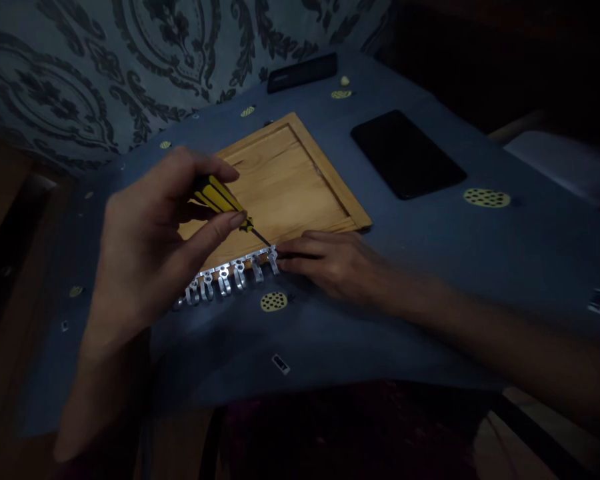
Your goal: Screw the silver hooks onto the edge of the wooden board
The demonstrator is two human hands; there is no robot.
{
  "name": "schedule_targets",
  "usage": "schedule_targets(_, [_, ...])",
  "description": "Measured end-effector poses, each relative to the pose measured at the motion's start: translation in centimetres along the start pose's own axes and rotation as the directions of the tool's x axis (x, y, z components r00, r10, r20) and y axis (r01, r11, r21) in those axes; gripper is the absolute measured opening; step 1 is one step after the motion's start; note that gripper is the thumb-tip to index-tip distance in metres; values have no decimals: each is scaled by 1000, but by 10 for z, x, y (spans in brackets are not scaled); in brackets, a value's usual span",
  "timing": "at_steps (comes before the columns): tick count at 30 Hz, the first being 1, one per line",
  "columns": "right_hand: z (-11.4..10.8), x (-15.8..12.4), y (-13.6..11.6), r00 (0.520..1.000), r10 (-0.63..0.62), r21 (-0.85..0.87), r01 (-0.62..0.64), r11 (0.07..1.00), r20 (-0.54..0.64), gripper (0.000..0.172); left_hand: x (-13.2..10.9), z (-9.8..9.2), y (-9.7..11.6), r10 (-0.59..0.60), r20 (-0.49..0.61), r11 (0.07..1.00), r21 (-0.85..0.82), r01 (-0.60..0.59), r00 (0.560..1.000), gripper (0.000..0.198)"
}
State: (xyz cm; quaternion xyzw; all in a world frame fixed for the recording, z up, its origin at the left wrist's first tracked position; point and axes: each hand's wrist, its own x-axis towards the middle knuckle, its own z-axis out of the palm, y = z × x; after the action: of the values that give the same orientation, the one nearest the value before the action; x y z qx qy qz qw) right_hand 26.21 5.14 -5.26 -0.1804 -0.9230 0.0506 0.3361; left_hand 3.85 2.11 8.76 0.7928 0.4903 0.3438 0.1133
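My left hand (165,233) is wrapped round the yellow and black handle of a screwdriver (220,200), whose thin shaft slants down to the right. Its tip meets the right end of a silver metal hook strip (223,273). Several curved hooks hang along that strip, at the near edge of a framed wooden board (280,180). At the strip's right end, my right hand (330,263) has its fingertips pressed together beside the last hook. What those fingertips hold, if anything, is too small and dark to make out.
A blue cloth with yellow pineapple prints (360,333) covers the table. Right of the board lies a black phone (405,153); a dark case (303,72) is at the back. A small pale object (345,81) sits near it. Patterned fabric (170,53) rises behind.
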Motion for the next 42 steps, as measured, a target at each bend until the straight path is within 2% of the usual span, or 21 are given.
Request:
schedule_targets(4, [1, -1, 1, 1000, -2, 19, 2, 1000, 10, 32, 1, -4, 4, 13, -58, 1000, 16, -12, 998, 21])
schedule_targets(21, [1, 0, 1, 1000, 9, 16, -9, 1000, 21, 34, 1, 7, -10, 49, -12, 997, 59, -48, 999, 23])
schedule_targets(29, [1, 0, 1, 1000, 4, 25, -4, 1000, 10, 32, 0, 9, -9, 35, -20, 998, 49, -34, 999, 22])
schedule_targets(42, [1, 1, 0, 1000, 3, 13, -3, 1000, 11, 34, -1, 8, -8, 61, -10, 991, 123, -60, 998, 20])
